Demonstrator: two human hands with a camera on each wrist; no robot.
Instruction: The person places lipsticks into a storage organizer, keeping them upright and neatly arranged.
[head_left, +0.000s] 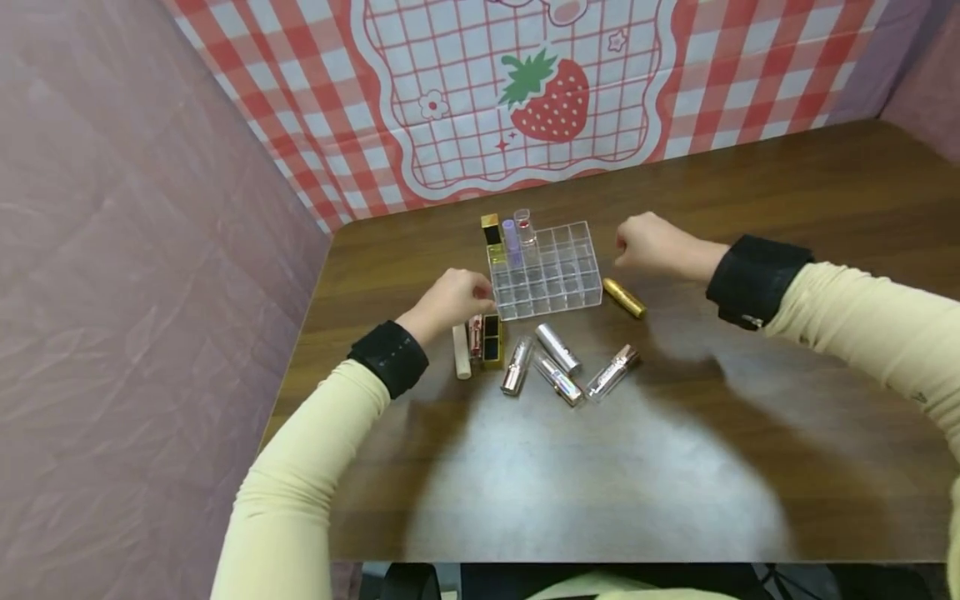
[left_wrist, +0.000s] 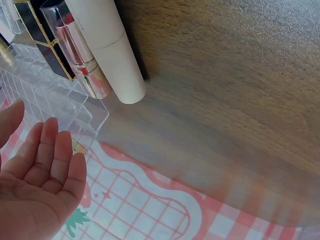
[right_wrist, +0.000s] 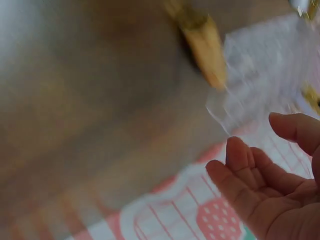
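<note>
Your left hand (head_left: 453,302) and right hand (head_left: 660,244) are empty, fingers loose. Clear organizer (head_left: 551,300) sits mid-frame; a left-hand bump could shift it. Gold tube (head_left: 624,298), right of centre, may roll if brushed.

- Organizer (head_left: 551,292) on the table (head_left: 570,508), before the cloth (head_left: 300,83).
- Three tubes (head_left: 512,240) in its far row, left.
- Three cases (head_left: 462,354) near left; left hand (head_left: 450,302) just beyond.
- Four lipsticks (head_left: 558,346) right of the cases.
- Single tube (head_left: 624,298) right of the organizer; right hand (head_left: 660,244) beyond.
</note>
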